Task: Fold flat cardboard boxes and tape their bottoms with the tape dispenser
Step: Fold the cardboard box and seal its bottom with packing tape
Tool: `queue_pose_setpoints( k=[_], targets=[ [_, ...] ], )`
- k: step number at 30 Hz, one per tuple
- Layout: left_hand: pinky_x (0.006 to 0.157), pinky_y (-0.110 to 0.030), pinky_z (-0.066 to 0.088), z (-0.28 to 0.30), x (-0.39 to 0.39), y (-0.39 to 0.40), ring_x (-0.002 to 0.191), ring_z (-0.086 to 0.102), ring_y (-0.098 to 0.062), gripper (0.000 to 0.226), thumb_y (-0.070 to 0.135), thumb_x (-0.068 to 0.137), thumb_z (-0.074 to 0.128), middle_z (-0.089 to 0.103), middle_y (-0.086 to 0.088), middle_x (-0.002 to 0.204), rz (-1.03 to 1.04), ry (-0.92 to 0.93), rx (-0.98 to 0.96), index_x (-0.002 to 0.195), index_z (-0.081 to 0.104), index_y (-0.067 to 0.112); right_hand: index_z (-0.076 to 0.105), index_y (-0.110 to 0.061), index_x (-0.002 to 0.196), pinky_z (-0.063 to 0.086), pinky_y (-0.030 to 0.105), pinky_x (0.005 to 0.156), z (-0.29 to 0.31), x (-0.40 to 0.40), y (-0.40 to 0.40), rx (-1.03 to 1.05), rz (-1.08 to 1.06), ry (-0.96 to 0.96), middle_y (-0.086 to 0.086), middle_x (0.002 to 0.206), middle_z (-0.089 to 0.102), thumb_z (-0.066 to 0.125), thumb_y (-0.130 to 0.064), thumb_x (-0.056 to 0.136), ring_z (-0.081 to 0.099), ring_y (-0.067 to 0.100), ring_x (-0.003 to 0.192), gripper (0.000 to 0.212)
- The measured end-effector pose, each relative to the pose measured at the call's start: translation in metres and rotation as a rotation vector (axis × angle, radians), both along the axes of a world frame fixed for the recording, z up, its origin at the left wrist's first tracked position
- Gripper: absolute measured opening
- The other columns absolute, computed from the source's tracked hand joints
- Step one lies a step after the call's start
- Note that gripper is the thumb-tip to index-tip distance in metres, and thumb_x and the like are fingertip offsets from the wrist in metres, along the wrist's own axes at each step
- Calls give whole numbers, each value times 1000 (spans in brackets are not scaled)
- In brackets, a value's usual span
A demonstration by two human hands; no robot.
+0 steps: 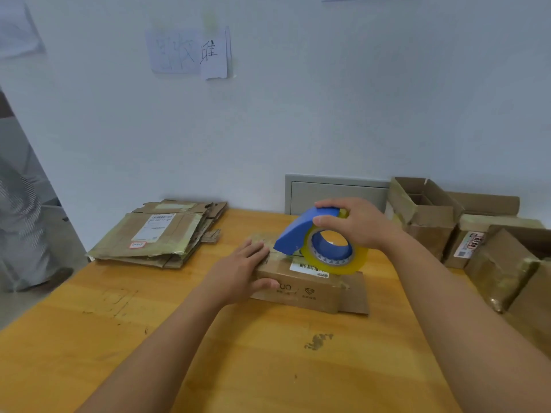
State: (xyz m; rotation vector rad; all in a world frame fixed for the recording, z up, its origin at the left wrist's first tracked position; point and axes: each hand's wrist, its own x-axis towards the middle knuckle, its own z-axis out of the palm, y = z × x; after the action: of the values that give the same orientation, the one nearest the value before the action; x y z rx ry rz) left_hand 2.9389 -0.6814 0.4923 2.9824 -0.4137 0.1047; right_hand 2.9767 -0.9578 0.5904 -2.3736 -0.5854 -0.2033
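— Cardboard box point(301, 286), one, folded up, lying mid-table on the wooden table point(208, 353) with a loose flap sticking out flat on its right side. Risk?

— Item: tape running crooked. Cause, as I'd judge it: the tape dispenser point(320, 244) sits tilted on the box top, blue guard toward the left, and the box is small and light. One hard pull and it could slide or twist under the tape.

— Anything holding it?

— Item: left hand point(243, 271), fingers straight and flat on the box's left end, thumb down against the near face. Pressing, not gripping (if that palm lifts, the box goes with the tape, I'd say).

— And the other?

— Item: right hand point(356, 223), fingers curled over the dispenser's top, thumb on its near side, wrist arched above the yellowish roll. Forearm comes in from the lower right.

— Second risk?

— Tape wrinkling across the printed label under the roll, should the angle stay this steep.

— Also present?

— Stack of flat boxes point(161, 234), far left; made-up boxes point(429, 219) on the right.
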Motion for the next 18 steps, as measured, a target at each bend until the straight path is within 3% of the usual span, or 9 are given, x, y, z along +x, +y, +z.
queue_pose_setpoints(
  k=[7, 9, 12, 15, 18],
  targets=[
    [117, -44, 26, 0, 5, 5, 152, 0, -12, 90, 83, 82, 39, 11, 12, 164, -10, 21, 20, 156, 14, 38, 64, -38, 127, 36, 25, 81, 3, 8, 10, -68, -24, 16, -17, 116, 58, 60, -53, 92, 52, 10, 107, 38],
    [121, -45, 12, -1, 6, 3, 152, 2, -16, 89, 84, 82, 34, 15, 8, 164, -27, -16, 88, 155, 16, 38, 63, -39, 126, 36, 24, 80, 3, 9, 9, -84, -17, 18, -17, 116, 57, 58, -54, 92, 52, 9, 106, 38],
    [120, -41, -4, -2, 7, -9, 152, 0, -20, 101, 87, 78, 19, 17, -1, 164, -54, -107, 164, 156, 19, 24, 61, -40, 127, 36, 26, 82, 5, 10, 10, -135, -4, 26, -19, 115, 56, 56, -56, 93, 52, 7, 102, 38],
    [117, -32, 0, -8, 6, -23, 152, 4, -18, 111, 92, 76, 13, 10, -4, 165, -23, -106, 90, 159, 8, 17, 62, -40, 128, 42, 27, 82, 7, 10, 12, -126, 10, 53, -18, 115, 57, 56, -56, 93, 54, 3, 89, 39],
    [115, -29, -1, -13, 5, -27, 152, 8, -17, 115, 95, 74, 9, 9, -4, 165, 7, -110, 54, 159, 2, 18, 62, -38, 127, 44, 28, 85, 7, 10, 11, -110, 19, 58, -15, 116, 58, 57, -55, 93, 55, 7, 97, 38]
  ],
)
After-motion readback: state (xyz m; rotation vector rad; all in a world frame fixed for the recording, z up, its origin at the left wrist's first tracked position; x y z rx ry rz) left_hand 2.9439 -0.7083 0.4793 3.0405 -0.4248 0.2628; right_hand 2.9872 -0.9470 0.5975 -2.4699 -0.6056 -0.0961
